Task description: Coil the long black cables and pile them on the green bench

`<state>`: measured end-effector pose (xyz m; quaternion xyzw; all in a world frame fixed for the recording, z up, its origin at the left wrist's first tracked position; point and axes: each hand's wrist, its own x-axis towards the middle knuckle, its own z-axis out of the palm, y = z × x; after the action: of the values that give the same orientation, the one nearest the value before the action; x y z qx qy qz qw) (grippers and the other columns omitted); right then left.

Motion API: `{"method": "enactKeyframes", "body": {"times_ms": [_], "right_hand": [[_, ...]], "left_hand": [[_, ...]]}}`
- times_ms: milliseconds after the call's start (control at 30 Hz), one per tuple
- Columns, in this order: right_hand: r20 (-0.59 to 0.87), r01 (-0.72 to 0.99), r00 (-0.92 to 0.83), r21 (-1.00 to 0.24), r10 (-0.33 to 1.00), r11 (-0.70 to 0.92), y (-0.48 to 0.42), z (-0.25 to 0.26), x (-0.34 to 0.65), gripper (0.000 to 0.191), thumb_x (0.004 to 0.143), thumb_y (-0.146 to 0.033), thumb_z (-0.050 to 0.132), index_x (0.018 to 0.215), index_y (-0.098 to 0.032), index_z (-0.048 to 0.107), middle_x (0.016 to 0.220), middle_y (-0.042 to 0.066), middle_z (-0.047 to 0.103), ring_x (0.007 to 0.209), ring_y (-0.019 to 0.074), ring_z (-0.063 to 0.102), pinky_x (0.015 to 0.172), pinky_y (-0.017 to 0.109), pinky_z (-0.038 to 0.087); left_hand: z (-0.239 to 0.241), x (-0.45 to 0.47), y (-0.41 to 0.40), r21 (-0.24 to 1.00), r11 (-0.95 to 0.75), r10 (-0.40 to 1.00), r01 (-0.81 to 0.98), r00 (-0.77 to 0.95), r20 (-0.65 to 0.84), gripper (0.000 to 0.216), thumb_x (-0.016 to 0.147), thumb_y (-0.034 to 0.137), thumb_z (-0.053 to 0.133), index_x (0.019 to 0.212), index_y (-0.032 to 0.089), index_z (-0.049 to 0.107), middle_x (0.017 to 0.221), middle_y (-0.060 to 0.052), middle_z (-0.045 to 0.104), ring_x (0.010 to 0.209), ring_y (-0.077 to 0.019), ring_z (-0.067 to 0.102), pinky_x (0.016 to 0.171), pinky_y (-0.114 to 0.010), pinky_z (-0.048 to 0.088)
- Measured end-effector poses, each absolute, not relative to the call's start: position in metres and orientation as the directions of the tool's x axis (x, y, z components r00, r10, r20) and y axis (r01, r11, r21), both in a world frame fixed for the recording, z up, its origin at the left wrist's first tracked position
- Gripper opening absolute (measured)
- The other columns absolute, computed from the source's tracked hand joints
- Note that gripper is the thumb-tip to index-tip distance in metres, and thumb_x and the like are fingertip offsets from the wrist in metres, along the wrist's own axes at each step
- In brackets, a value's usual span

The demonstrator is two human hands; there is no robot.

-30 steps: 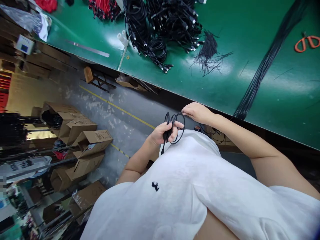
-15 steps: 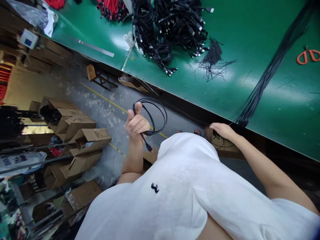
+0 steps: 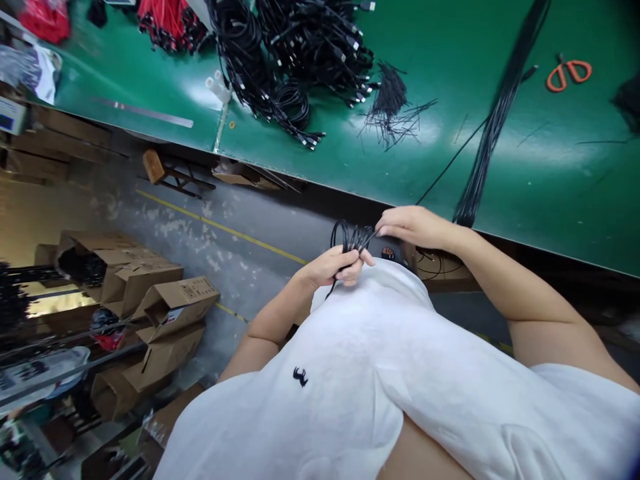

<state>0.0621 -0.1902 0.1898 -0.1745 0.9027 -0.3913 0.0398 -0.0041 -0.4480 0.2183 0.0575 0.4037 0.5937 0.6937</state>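
A coiled black cable (image 3: 346,237) hangs in front of my white shirt, just below the edge of the green table (image 3: 550,167). My left hand (image 3: 336,267) is closed around the lower part of the coil, with a plug end dangling beneath it. My right hand (image 3: 415,227) pinches the coil's right side with its fingertips. A long bundle of straight black wires (image 3: 493,127) runs across the table toward my right wrist.
On the table lie a pile of coiled black cables (image 3: 285,47), a heap of short black ties (image 3: 393,107), red cables (image 3: 165,20) and orange scissors (image 3: 567,72). Open cardboard boxes (image 3: 150,313) stand on the concrete floor at the left.
My left hand came back down from its raised position with the coil. My right hand left the table's underside and took hold of the coil, which is now gathered tighter.
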Motion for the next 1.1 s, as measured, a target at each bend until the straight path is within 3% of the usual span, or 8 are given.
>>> {"method": "enactKeyframes", "body": {"times_ms": [200,367,533,633,733,800,967,1100], "right_hand": [[-0.152,0.163,-0.982,-0.42,0.108,0.893,-0.076,0.08,0.11,0.048,0.103,-0.041,0.036,0.101,-0.01,0.073,0.107,0.022,0.071,0.091,0.0237,0.058,0.084,0.038,0.036],[-0.256,-0.003,-0.955,-0.503,-0.152,0.864,-0.131,0.066,0.152,0.046,0.101,-0.039,0.035,0.088,-0.016,0.073,0.097,0.016,0.074,0.084,0.0246,0.061,0.081,0.037,0.042],[-0.198,-0.057,-0.935,-0.736,-0.295,0.675,-0.199,0.119,0.142,0.046,0.1,-0.05,0.036,0.092,-0.022,0.072,0.095,0.007,0.073,0.089,0.0217,0.065,0.081,0.032,0.046],[-0.248,0.216,-0.968,-0.738,0.041,0.639,-0.167,0.134,0.124,0.037,0.097,-0.044,0.043,0.094,-0.022,0.073,0.103,0.008,0.074,0.094,0.021,0.065,0.085,0.03,0.044],[-0.334,0.571,-0.819,-0.552,0.466,0.608,-0.115,0.133,0.114,0.03,0.094,-0.033,0.048,0.097,-0.018,0.074,0.095,0.011,0.073,0.085,0.0187,0.061,0.079,0.03,0.041],[-0.368,0.686,-0.726,-0.433,0.581,0.585,-0.089,0.13,0.111,0.028,0.094,-0.03,0.051,0.1,-0.016,0.074,0.084,0.01,0.07,0.077,0.017,0.055,0.075,0.03,0.038],[-0.404,0.653,-0.755,-0.397,0.516,0.645,-0.081,0.129,0.106,0.031,0.095,-0.032,0.049,0.102,-0.015,0.074,0.085,0.011,0.069,0.077,0.0174,0.053,0.075,0.031,0.038],[-0.382,0.36,-0.911,-0.551,0.157,0.753,-0.126,0.152,0.108,0.031,0.093,-0.039,0.049,0.093,-0.018,0.073,0.097,0.011,0.074,0.085,0.0209,0.062,0.076,0.031,0.04]], "left_hand": [[0.25,-0.018,-0.477,0.507,-0.164,0.706,-0.846,-0.46,-0.539,0.044,0.105,0.04,0.034,0.106,0.018,0.071,0.035,0.013,0.018,0.024,-0.0033,0.001,0.028,-0.017,0.007],[0.281,-0.035,-0.491,0.593,-0.433,0.49,-0.679,-0.73,-0.477,0.04,0.106,0.042,0.032,0.137,0.032,0.055,0.044,0.013,0.032,0.024,-0.0007,0.009,0.029,-0.016,0.009],[0.273,-0.051,-0.495,0.592,-0.443,0.448,-0.673,-0.739,-0.504,0.043,0.108,0.032,0.024,0.138,0.024,0.055,0.046,0.011,0.036,0.028,-0.0021,0.027,0.032,-0.012,0.02],[0.262,-0.055,-0.506,0.55,-0.452,0.437,-0.702,-0.712,-0.55,0.044,0.108,0.027,0.022,0.134,0.016,0.057,0.052,0.008,0.046,0.035,-0.001,0.04,0.036,-0.008,0.028],[0.259,-0.058,-0.524,0.568,-0.538,0.358,-0.623,-0.779,-0.514,0.039,0.108,0.027,0.028,0.128,0.014,0.059,0.051,0.009,0.044,0.033,0.0001,0.038,0.036,-0.007,0.028],[0.262,-0.057,-0.533,0.602,-0.582,0.311,-0.547,-0.833,-0.457,0.037,0.107,0.028,0.032,0.129,0.016,0.058,0.047,0.011,0.039,0.029,0.0,0.032,0.033,-0.008,0.025],[0.27,-0.05,-0.54,0.675,-0.586,0.269,-0.449,-0.893,-0.36,0.039,0.107,0.029,0.034,0.139,0.024,0.054,0.047,0.011,0.04,0.028,-0.0012,0.032,0.032,-0.009,0.027],[0.263,-0.047,-0.527,0.703,-0.447,0.346,-0.553,-0.832,-0.434,0.036,0.102,0.021,0.042,0.133,0.024,0.059,0.057,0.008,0.054,0.041,-0.0009,0.051,0.043,-0.008,0.038]]}}
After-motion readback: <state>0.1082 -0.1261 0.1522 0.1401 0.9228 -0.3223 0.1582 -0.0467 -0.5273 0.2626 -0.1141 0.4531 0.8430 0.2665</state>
